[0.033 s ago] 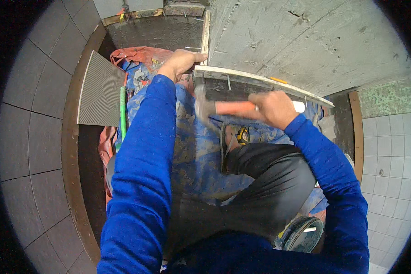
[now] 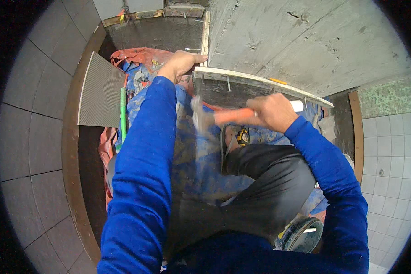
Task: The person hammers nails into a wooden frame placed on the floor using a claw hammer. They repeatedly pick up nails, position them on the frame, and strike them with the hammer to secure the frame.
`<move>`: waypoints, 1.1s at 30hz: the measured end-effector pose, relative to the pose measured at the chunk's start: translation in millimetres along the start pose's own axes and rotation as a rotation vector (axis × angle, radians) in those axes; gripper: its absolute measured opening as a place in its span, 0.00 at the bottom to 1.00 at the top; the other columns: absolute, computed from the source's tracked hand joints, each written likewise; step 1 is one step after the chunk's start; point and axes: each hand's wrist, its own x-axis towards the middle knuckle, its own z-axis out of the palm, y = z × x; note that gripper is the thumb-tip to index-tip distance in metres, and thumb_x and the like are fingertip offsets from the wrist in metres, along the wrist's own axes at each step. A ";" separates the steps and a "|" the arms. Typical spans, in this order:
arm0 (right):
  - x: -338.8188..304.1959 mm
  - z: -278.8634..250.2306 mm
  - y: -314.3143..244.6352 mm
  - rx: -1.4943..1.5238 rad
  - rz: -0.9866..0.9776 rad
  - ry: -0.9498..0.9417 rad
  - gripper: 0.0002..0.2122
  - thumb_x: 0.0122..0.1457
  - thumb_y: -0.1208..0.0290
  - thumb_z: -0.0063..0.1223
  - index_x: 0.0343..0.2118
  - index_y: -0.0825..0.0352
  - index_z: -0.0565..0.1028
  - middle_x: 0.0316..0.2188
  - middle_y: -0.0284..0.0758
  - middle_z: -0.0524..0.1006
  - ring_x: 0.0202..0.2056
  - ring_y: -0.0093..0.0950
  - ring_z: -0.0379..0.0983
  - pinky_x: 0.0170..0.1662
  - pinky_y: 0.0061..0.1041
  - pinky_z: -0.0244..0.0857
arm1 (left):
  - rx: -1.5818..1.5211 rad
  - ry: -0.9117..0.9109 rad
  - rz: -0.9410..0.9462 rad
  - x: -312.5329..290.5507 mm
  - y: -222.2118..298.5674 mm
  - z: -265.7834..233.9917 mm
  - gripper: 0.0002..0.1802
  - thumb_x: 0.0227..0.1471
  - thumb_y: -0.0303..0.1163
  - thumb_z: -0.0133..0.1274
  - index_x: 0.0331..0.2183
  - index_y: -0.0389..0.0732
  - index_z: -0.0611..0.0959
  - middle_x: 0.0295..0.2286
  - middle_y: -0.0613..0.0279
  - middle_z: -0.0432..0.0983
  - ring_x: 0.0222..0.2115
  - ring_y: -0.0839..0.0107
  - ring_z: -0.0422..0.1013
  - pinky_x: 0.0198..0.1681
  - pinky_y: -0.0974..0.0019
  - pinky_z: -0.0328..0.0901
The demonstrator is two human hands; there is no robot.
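My right hand (image 2: 275, 112) is wrapped around the orange handle of a claw hammer (image 2: 233, 117). The hammer's metal head is smeared by motion, a little nearer to me than the corner where two wooden strips meet. At that corner my left hand (image 2: 180, 65) grips the end of the upright wooden strip (image 2: 205, 39), its thumb lying against the wood and its other fingers partly hidden. A second, longer wooden strip (image 2: 260, 81) runs to the right along the concrete edge. Nails (image 2: 229, 84) stick out of it toward me.
A grooved grey tile (image 2: 100, 91) leans at left by a green tube (image 2: 123, 112). Blue sheeting (image 2: 192, 160) covers the floor, with a yellow-black tape measure (image 2: 243, 136) beside my foot. An orange pencil (image 2: 278, 81) lies on the long strip. A round bucket (image 2: 306, 235) stands lower right.
The hammer head has swung slightly toward me, away from the wooden strips, and my right hand has dipped a little. My left hand keeps its place at the corner.
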 end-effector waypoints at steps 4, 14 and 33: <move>4.9 1.5 5.7 0.005 -0.173 0.033 0.22 0.57 0.39 0.59 0.34 0.57 0.82 0.24 0.42 0.82 0.28 0.45 0.81 0.31 0.45 0.73 | 0.011 0.029 0.042 -2.7 8.7 0.3 0.24 0.57 0.40 0.67 0.44 0.27 0.88 0.39 0.54 0.85 0.38 0.67 0.78 0.44 0.60 0.70; 3.5 2.2 2.1 0.016 -0.200 -0.052 0.22 0.59 0.43 0.62 0.30 0.61 0.75 0.23 0.42 0.78 0.28 0.47 0.79 0.30 0.46 0.69 | 0.013 0.029 0.036 -8.6 14.5 0.2 0.24 0.58 0.39 0.66 0.45 0.26 0.87 0.42 0.50 0.85 0.42 0.62 0.79 0.48 0.60 0.71; 9.4 5.2 23.8 -0.214 0.195 0.026 0.22 0.64 0.42 0.52 0.33 0.60 0.82 0.24 0.43 0.83 0.29 0.44 0.83 0.33 0.45 0.75 | 0.001 -0.045 -0.041 -8.8 12.8 0.8 0.22 0.65 0.40 0.58 0.50 0.30 0.85 0.45 0.54 0.83 0.43 0.64 0.78 0.52 0.58 0.71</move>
